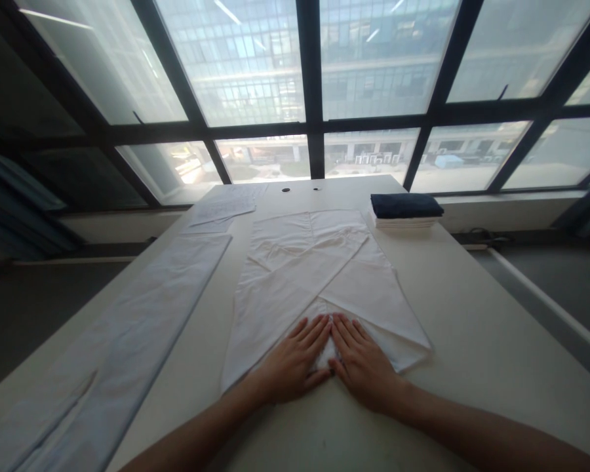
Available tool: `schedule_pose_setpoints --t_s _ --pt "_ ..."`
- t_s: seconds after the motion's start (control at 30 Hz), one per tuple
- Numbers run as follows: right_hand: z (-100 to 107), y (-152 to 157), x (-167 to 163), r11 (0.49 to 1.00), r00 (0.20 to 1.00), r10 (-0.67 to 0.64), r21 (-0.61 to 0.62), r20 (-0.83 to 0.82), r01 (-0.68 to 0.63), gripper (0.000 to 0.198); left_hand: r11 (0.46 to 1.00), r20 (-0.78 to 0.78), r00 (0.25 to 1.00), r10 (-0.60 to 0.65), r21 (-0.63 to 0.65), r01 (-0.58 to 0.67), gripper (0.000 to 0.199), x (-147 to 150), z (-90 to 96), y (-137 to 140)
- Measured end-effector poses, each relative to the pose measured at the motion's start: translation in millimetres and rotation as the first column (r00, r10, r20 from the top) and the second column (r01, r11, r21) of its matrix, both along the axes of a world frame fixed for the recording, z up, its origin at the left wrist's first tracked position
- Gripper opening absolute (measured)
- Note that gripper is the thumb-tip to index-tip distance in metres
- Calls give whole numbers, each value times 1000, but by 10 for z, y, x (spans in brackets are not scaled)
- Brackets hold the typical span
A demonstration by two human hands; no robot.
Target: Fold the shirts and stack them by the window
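A white shirt (295, 269) lies flat on the white table, its long sleeves folded across the body so that they overlap. My left hand (295, 360) rests palm down on the shirt's near end, fingers stretched out toward the middle. Beside it my right hand (364, 364) lies flat in the same way, and the fingertips of both hands meet or nearly meet. Neither hand grips the fabric. Part of the shirt's near edge is hidden beneath the palms.
Along the table's (472, 328) left side stretches a long folded white cloth (142, 328). Papers (221, 206) lie beyond it. A dark blue folded cloth (406, 205) tops a white stack (406, 223) at the back right. Behind the table stand large windows (373, 59).
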State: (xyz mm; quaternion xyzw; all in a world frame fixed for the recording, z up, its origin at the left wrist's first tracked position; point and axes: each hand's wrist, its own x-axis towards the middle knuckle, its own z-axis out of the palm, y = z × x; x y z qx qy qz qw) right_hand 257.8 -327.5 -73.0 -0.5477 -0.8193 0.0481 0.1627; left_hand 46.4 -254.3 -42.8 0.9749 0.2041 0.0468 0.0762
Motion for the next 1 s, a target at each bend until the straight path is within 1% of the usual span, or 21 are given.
schedule_pose_setpoints --t_s 0.27,0.43,0.6,0.73,0.87,0.93,1.0 --pt "39 -3 32 1000 1000 13 -6 1 -13 67 1000 28 1000 0 10 -1 80 -11 -10 9" --pt "79 -56 64 1000 1000 19 -23 7 -19 65 1000 31 1000 3 -14 -3 78 -15 18 6" --pt "83 -95 63 1000 1000 14 -20 -19 -14 70 999 39 999 24 -44 -22 81 -19 35 -12" --pt "22 -107 39 1000 1000 12 -4 -1 -12 76 996 -4 999 43 -72 -43 85 -17 52 -32" --pt "-111 -100 38 998 999 29 61 38 -32 82 996 -32 998 53 -74 -55 90 -28 59 -42" --pt "-155 -92 53 996 998 38 79 41 -41 82 996 -37 998 53 -71 -55 90 -38 60 -42" --pt "-152 -86 67 997 998 48 64 31 -50 81 996 -38 998 46 -69 -49 87 -48 58 -37"
